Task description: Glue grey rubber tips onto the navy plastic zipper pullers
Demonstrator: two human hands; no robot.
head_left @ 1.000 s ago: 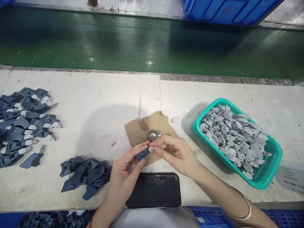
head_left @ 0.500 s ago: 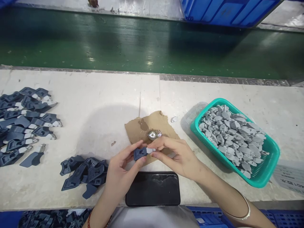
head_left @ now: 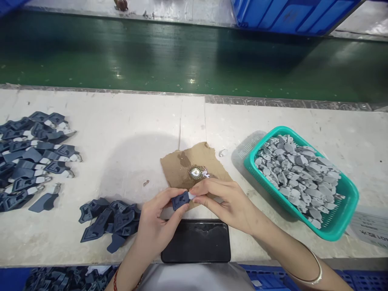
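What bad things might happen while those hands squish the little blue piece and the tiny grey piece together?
The grey piece is tiny and pinched only by fingertips of the right hand, so it might slip and drop. The left hand holds the blue piece right over the black phone, which a fallen part might hit. The teal basket sits near the table edge; an elbow might knock it.

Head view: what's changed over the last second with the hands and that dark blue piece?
Little. Both hands still pinch the dark blue piece between them, left hand on its blue body, right hand on the pale end. The piece was turned face-up midway, then tilted back. The teal basket, black phone, cardboard scrap and blue piles stayed put.
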